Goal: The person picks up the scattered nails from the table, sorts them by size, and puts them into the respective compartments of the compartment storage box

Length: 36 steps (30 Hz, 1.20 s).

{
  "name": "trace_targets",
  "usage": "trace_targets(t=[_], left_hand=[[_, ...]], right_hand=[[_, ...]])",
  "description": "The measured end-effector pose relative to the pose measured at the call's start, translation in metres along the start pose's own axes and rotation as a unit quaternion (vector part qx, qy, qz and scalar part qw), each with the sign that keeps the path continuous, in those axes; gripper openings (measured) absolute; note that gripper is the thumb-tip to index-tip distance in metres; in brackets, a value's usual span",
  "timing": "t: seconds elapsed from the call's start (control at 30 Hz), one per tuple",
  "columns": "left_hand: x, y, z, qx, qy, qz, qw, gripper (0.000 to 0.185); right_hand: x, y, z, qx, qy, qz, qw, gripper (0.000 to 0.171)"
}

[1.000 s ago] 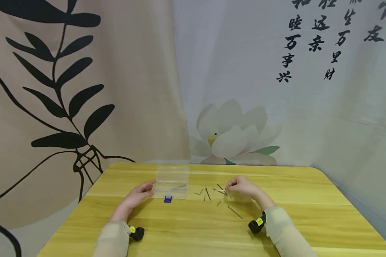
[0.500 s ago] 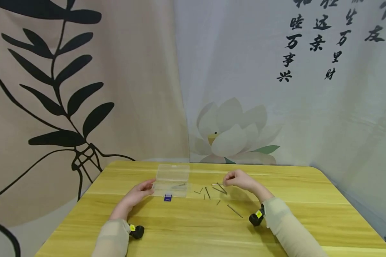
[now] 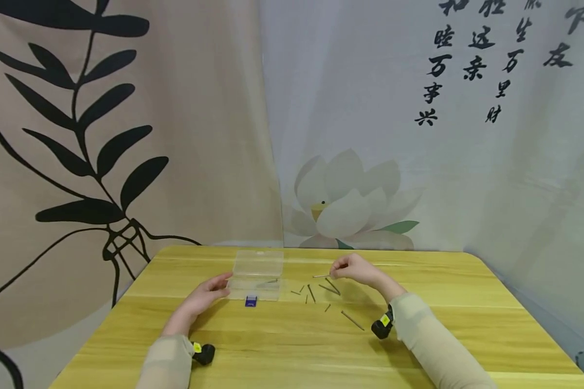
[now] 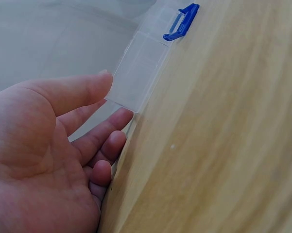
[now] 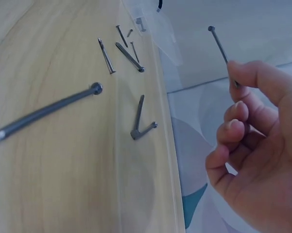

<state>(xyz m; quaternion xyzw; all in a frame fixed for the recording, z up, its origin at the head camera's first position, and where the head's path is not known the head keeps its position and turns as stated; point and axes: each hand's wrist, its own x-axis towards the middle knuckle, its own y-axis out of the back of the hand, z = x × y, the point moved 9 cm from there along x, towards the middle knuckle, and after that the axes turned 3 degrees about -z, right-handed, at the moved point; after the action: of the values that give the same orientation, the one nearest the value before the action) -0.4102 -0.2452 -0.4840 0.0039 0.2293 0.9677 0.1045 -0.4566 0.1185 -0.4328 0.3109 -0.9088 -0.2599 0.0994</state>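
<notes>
One thin grey nail (image 5: pixel 218 44), round-headed, pinched by right hand (image 5: pixel 255 160); left hand (image 4: pixel 48 160), fingers relaxed, touches clear box (image 4: pixel 141 73).

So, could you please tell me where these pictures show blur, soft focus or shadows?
Right wrist view: the long nail lying nearest is smeared, while the nail pinched by the right hand is sharper. Left wrist view: the clear box looks soft. Head view: soft shadows under both forearms on the table.

Bright, even, soft light with faint shadows; the head view bows at its edges, wrist views slightly blurred.
</notes>
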Motion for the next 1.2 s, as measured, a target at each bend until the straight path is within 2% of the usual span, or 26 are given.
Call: trace_targets(t=[0.37, 0.63, 0.93, 1.2], left_hand=[[0.002, 0.0, -0.002, -0.007, -0.004, 0.001, 1.0, 0.051], [0.001, 0.0, -0.002, -0.005, -0.002, 0.0, 1.0, 0.051], [-0.001, 0.003, -0.004, -0.004, -0.006, 0.001, 1.0, 0.051], [0.0, 0.005, -0.004, -0.003, -0.012, 0.011, 0.9999, 0.05]], right_hand=[[0.019, -0.015, -0.014, -0.031, 0.012, 0.009, 0.999, 0.011], [0.039, -0.021, -0.03, -0.042, 0.036, 0.015, 0.998, 0.016], [0.065, -0.027, -0.048, -0.049, 0.038, 0.034, 0.997, 0.014], [0.088, -0.043, -0.05, -0.055, 0.046, 0.024, 0.997, 0.012]])
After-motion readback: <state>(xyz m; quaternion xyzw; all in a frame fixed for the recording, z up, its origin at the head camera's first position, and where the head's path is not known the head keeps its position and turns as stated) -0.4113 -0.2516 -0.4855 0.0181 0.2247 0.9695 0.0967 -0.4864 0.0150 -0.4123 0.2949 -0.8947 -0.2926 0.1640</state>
